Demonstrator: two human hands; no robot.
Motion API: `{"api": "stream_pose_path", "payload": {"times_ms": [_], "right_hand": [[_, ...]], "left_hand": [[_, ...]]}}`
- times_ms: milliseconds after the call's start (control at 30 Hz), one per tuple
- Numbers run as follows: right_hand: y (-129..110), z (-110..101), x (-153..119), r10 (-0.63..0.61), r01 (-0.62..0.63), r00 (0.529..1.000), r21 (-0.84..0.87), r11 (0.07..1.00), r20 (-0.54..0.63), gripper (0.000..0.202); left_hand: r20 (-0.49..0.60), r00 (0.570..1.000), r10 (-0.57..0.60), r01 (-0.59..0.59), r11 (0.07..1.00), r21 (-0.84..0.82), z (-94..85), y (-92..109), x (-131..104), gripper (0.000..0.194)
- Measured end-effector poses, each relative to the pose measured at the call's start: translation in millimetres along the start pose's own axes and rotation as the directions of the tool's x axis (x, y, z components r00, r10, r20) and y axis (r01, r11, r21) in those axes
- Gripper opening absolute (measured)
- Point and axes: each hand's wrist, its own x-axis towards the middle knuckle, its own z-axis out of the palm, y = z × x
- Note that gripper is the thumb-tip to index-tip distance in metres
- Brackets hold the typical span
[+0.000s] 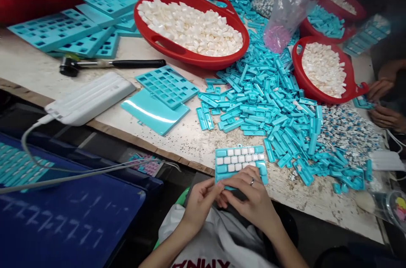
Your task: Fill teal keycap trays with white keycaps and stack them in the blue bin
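A small turquoise keyboard [235, 159] with white and turquoise keys lies at the table's front edge, directly in front of me. Its lower right part is covered by my right hand [250, 194], which wears a ring and has its fingers bent over the board. My left hand [202, 201] is just below the keyboard's lower left corner, thumb and fingers pinched together. The fingertips of both hands meet there. Whatever is between them is hidden or too small to make out.
A heap of turquoise pieces [269, 103] spreads to the right. Red bowls of white keycaps [190, 27] stand behind. Turquoise key frames [168, 84], a hammer [120, 64] and a white power strip [91, 97] lie left. Another person's hands [388, 111] work at far right.
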Motion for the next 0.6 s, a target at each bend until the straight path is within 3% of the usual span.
{"api": "stream_pose_path", "payload": {"times_ms": [300,600], "right_hand": [[3,-4,-2,0.017,-0.018,0.999,0.023,1.000,0.044,0.019],[1,-4,0,-0.023,0.023,0.999,0.023,0.999,0.022,0.020]], "left_hand": [[0.028,0.998,-0.054,0.051,0.995,0.083,-3.4,5,3,0.047],[0.021,0.999,-0.051,0.050,0.999,0.022,-0.1,13,1,0.057]]}}
